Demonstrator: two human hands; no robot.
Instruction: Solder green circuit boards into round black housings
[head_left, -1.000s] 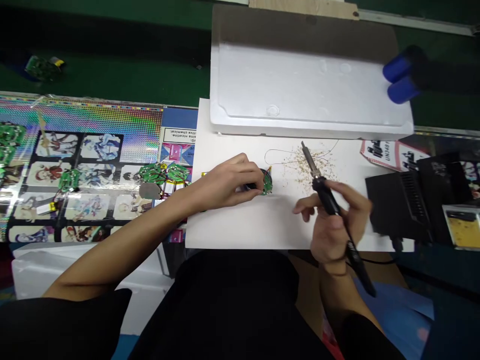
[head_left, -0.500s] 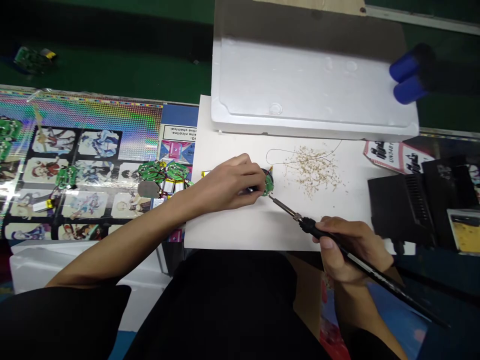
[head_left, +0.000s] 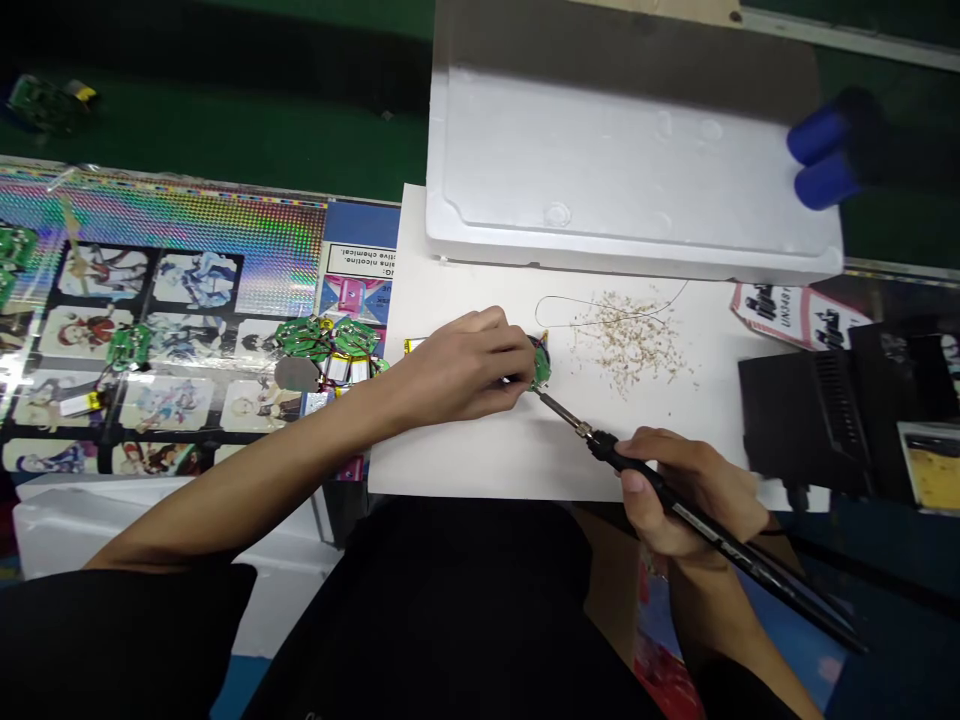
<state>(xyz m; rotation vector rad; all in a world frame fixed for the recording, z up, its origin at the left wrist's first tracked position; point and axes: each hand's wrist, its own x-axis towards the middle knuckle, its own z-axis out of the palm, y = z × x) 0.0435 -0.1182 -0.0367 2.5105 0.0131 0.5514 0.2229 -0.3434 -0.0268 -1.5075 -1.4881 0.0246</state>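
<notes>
On the white board (head_left: 465, 460), my left hand (head_left: 476, 365) is closed around a small green circuit board (head_left: 541, 368), whose right edge shows past my fingertips. Fingers hide the rest of it. My right hand (head_left: 686, 490) grips a black soldering iron (head_left: 637, 470) like a pen. The iron's metal tip reaches the lower edge of the circuit board by my left fingertips; whether it touches cannot be made out. A thin wire (head_left: 547, 298) curves over the board beside a scatter of small pale bits (head_left: 630, 340).
A white foam tray (head_left: 630, 180) stands at the back. Several circuit boards with batteries (head_left: 330, 345) lie on the patterned sheet (head_left: 277, 230) at left. To the right are a black box-shaped device (head_left: 795, 420), a yellow sponge (head_left: 937, 480) and blue cylinders (head_left: 825, 180).
My right hand and the soldering iron have shifted slightly left, bringing the tip closer to my left fingertips. My left hand keeps its hold on the circuit board. The view has moved a little.
</notes>
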